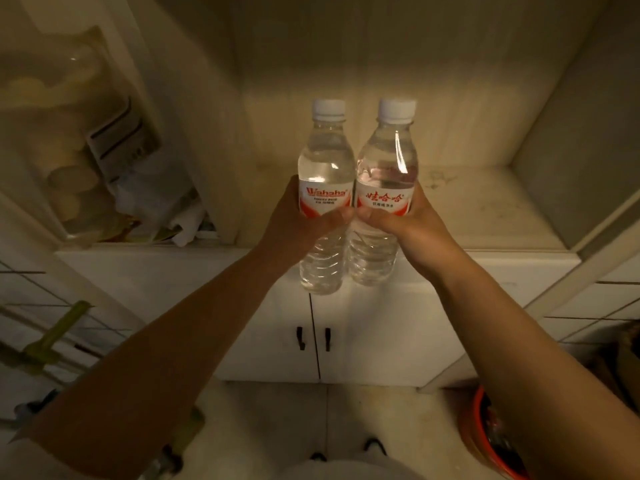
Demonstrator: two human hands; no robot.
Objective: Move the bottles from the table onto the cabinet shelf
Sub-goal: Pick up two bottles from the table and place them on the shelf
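left hand (294,220) gripping Wahaha bottle (325,174), right hand (408,223) gripping twin bottle (384,174)

I'm facing a pale cabinet (363,81) with an open recess, its ribbed back panel lit warm from above and dim toward the sides. Below me, two white doors (322,334) meet at a dark seam, each with a small black handle (300,338). To my left, a glass-fronted compartment (79,140) shows blurred clutter inside. The floor (311,410) is light tile. A red-rimmed basin (485,438) sits low at my right.
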